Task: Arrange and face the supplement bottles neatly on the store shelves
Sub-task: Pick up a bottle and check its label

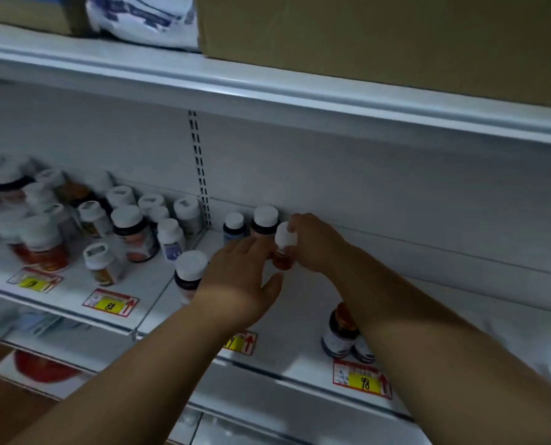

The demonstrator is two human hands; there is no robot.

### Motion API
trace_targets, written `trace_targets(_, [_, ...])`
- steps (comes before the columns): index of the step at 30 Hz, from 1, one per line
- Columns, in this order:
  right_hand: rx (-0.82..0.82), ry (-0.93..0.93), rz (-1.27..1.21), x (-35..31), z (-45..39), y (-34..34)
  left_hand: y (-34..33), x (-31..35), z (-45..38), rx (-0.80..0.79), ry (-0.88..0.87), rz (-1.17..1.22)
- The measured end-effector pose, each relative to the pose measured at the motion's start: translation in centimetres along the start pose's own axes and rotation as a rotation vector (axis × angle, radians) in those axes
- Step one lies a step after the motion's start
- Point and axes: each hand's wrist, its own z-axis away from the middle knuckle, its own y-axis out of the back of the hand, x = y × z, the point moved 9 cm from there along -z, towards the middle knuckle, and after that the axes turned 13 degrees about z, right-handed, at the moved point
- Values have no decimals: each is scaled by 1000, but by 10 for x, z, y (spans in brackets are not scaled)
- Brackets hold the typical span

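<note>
The white metal shelf (303,322) carries a loose cluster of white-capped supplement bottles (129,232) at nine o'clock, two more capped bottles (264,220) against its back wall at the centre, and a dark bottle with an orange cap (340,329) near its front edge at five o'clock. Yellow-and-red price tags (111,302) lie flat along the front. The upper shelf (267,88) at twelve o'clock bears a cardboard box (380,36) beside a white bag (146,19).

I am in a shop aisle. White metal shelving (300,91) carries rows of white-capped supplement bottles (129,232), yellow-and-red price tags (110,303) sit along the shelf edge, and cardboard stock boxes (396,36) rest on top.
</note>
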Motion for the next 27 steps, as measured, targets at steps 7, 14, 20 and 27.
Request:
trace_targets(7, [157,-11,-130,8,7,18,-5,-25,-6,-45,54,153])
trace_targets(14, [183,-102,-883,6,58,65,-22,-18,-2,-214,325,775])
trace_targets(20, [100,55,-849,-28,84,59,-15,-20,40,-67,428,867])
trace_targets(27, [52,234,-843,-121,90,43,38,-53,111,129,526,883])
